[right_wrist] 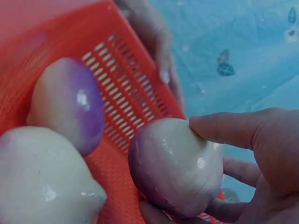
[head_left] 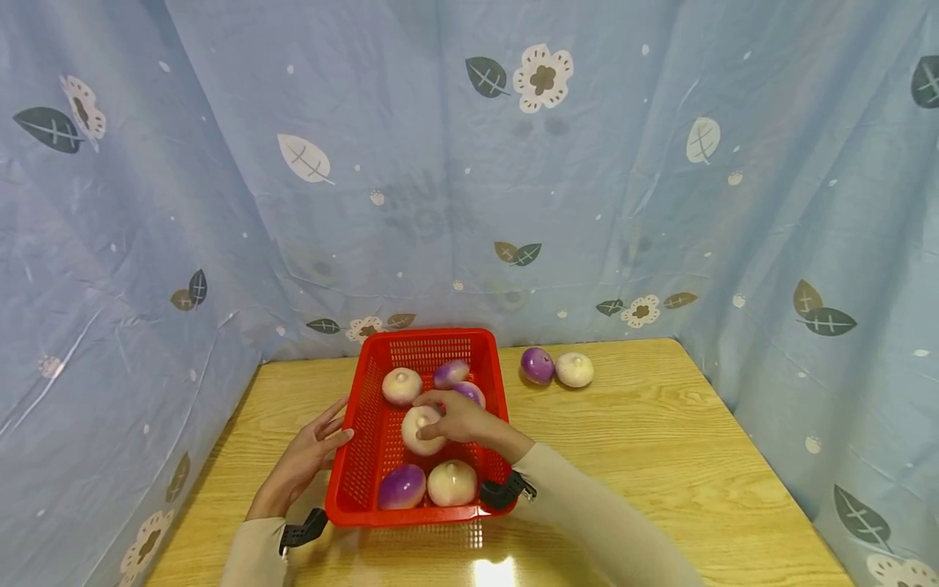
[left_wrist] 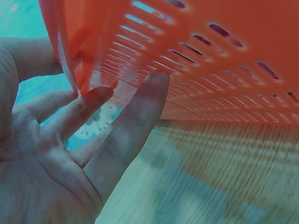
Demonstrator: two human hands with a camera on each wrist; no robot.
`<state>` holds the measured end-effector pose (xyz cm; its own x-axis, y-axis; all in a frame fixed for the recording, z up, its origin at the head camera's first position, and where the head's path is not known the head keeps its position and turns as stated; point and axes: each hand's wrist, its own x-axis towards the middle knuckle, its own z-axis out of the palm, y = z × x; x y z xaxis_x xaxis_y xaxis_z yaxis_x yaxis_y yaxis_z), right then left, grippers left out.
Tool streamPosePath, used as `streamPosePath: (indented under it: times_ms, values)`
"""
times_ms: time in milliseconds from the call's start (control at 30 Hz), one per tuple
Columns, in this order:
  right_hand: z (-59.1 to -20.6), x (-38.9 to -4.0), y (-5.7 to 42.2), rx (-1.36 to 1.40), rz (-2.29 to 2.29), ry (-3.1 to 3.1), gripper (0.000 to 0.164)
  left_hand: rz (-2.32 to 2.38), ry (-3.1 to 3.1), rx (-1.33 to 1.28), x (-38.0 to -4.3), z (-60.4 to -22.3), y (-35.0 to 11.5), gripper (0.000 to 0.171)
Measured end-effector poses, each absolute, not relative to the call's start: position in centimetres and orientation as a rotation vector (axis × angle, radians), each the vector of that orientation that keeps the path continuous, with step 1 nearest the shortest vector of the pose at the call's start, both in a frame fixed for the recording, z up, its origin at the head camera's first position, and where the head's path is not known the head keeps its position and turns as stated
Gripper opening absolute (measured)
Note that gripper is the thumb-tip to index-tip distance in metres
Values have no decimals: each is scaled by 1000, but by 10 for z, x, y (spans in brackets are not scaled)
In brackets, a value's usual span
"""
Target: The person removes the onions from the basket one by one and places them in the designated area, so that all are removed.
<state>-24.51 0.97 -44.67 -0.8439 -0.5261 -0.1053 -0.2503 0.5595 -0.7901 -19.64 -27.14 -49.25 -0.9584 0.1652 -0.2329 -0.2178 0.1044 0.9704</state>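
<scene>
A red plastic basket (head_left: 421,517) with slotted walls stands on the table, holding several white-and-purple turnips. At its left side, my left hand (head_left: 311,452) grips the wall; in the left wrist view the thumb hooks over the rim and the fingers (left_wrist: 152,88) touch the slotted outside. Inside the basket, my right hand (head_left: 465,420) holds a turnip (right_wrist: 175,165) between thumb and fingers. Two turnips lie nearest me in the basket, a purple one (head_left: 402,487) and a whitish one (head_left: 451,483). Farther back are a pale turnip (head_left: 402,386) and a purple one (head_left: 451,373).
Right of the basket, a purple turnip (head_left: 538,366) and a white turnip (head_left: 575,370) lie side by side near the back of the wooden table (head_left: 645,456). A blue patterned curtain (head_left: 411,163) encloses the table at the back and sides.
</scene>
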Motion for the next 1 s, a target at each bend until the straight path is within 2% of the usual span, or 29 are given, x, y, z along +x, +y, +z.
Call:
streamPosePath:
  times_ms: [467, 1000]
  values:
    - [-428, -231, 27, -723, -1328, 2459, 49, 1932, 2111, -42, -195, -493, -271, 70]
    - [-418, -220, 61, -619, -1535, 2382, 51, 1939, 2119, -55, -196, -496, -272, 70]
